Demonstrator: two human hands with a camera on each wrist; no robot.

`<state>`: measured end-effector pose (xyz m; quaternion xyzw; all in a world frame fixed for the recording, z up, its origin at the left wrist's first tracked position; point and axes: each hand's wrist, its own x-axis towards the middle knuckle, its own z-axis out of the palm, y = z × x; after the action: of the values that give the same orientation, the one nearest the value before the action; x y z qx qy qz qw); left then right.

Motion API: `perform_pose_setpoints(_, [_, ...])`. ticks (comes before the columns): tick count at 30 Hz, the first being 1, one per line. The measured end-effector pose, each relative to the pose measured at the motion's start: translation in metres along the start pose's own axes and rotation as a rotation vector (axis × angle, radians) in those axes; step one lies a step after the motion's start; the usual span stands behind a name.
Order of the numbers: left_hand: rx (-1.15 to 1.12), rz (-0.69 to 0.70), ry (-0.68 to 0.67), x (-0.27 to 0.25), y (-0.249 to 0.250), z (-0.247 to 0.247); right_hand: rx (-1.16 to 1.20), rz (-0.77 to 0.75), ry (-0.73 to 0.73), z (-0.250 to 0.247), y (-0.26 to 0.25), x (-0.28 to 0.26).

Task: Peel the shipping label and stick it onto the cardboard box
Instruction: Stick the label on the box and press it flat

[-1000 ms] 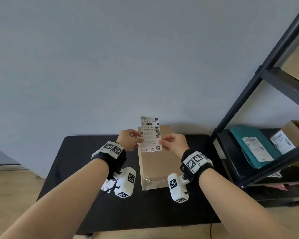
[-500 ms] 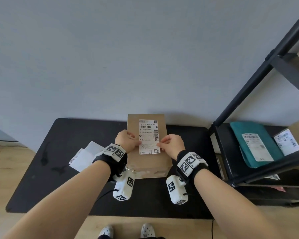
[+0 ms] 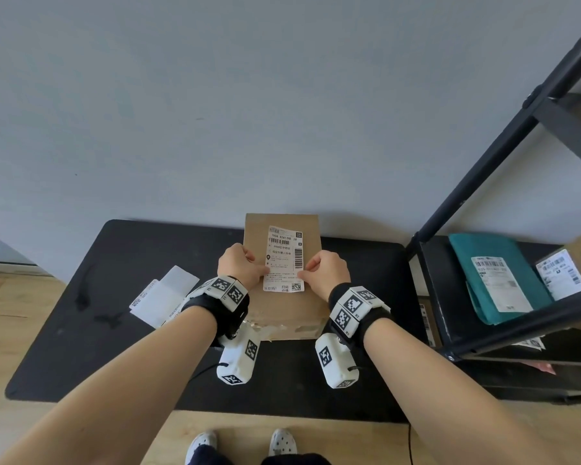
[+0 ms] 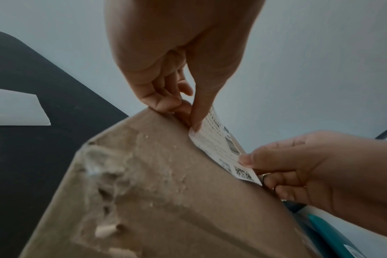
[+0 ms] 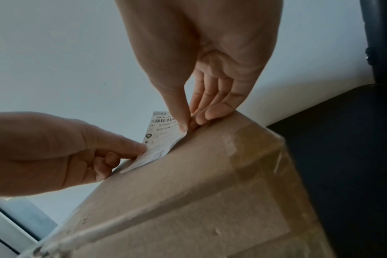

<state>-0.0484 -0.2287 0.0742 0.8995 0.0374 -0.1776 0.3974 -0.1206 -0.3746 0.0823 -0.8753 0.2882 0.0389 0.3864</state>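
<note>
black wristbands (image 3: 215, 302), white tagged camera modules (image 3: 237, 360)

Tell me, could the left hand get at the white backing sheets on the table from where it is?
Probably yes: the backing sheets lie bare on the table beside the left hand, nothing between. It pinches the shipping label, so it must let go first.

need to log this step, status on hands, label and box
Left hand and right hand each pinch a side edge of the shipping label. Label over the cardboard box top, near end not pressed flat. Nothing in the way.
</note>
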Motion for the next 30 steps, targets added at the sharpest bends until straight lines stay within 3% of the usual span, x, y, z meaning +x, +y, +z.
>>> perform_pose_setpoints(12, [0.054,0.025,0.011,0.000,0.000,-0.001,-0.174,-0.048,-0.031,-0.003,-0.003,0.004])
perform_pose_setpoints(16, [0.085,0.083,-0.041,-0.004,-0.006,-0.004,-0.253,-0.220,0.031,-0.005,0.003,0.001])
perform_pose_setpoints(19, [0.171,0.140,-0.028,-0.010,-0.012,-0.009,-0.311,-0.392,-0.120,-0.001,0.009,-0.003])
perform_pose_setpoints(23, [0.222,0.157,-0.078,-0.019,-0.020,-0.014,-0.532,-0.449,-0.348,0.003,0.018,-0.010])
perform_pose_setpoints(30, [0.154,0.049,-0.220,-0.024,-0.022,-0.013,-0.649,-0.390,-0.378,-0.005,0.015,0.012])
